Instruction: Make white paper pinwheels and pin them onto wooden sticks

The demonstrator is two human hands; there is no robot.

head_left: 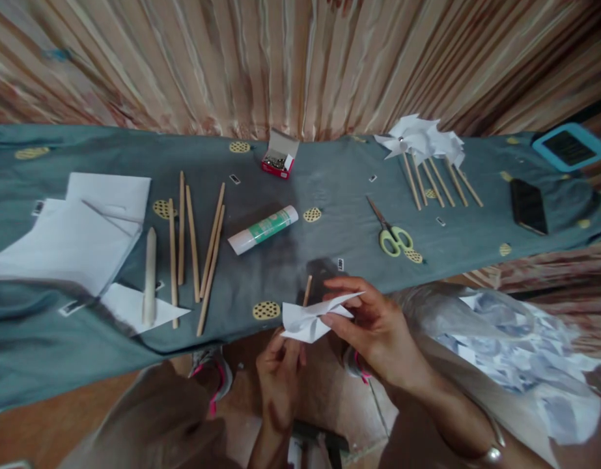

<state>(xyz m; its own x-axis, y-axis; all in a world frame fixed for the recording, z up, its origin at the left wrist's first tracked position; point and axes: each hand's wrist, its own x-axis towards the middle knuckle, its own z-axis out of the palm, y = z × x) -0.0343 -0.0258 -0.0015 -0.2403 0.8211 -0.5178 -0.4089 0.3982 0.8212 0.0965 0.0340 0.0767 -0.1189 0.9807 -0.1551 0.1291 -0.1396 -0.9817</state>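
A folded white paper pinwheel (307, 322) is held up between my two hands just off the table's near edge. The tip of a wooden stick (307, 291) shows beyond its far side; the rest is hidden by paper and fingers. My left hand (279, 368) is closed under the pinwheel's near side, and I cannot tell whether it grips the stick as well. Thumb and fingers of my right hand (373, 322) pinch the pinwheel's right blade. Beyond the hands lie a glue stick (264, 230) and green-handled scissors (392, 234).
Several loose wooden sticks (191, 244), a pale flat tool (150, 277) and white paper sheets (80, 241) lie left. A small box of metal pins (279, 156) stands at the back. Right are finished pinwheels (422, 142), a phone (528, 206), a blue-framed tablet (571, 146) and a bag of paper pieces (515, 345).
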